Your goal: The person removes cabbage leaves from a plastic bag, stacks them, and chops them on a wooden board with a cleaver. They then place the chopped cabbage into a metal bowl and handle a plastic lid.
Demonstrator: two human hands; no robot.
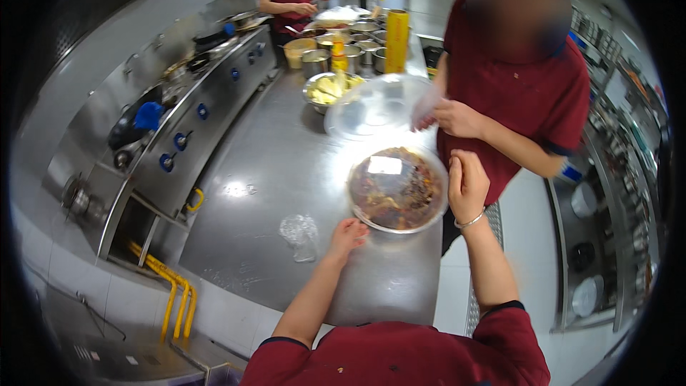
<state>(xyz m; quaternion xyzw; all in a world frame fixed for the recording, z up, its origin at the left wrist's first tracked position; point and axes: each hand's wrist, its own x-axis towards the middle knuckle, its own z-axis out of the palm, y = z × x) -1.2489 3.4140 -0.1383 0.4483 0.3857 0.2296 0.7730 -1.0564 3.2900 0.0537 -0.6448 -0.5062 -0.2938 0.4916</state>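
A round bowl (383, 201) of dark, oily food stands on the steel worktable before me. A glossy, clear layer seems to lie over its top, with a bright reflection on it. My left hand (350, 236) is at the bowl's near left rim, fingers slightly spread and nothing seen in them. Whether it touches the rim is unclear. Beside the right rim, my right hand (469, 182) is raised with its fingers bent together; I cannot tell if they pinch anything. Beyond the bowl is a large translucent round lid (370, 107), with a co-worker's hands (455, 118) at its right edge.
Crumpled clear film (299, 236) lies on the steel worktable (241, 230). A metal bowl of yellowish food (332, 88), a yellow upright roll or tube (396, 42) and several pots stand farther back. One co-worker stands close on the right, another person (289, 2) at the far end. Stoves line the left.
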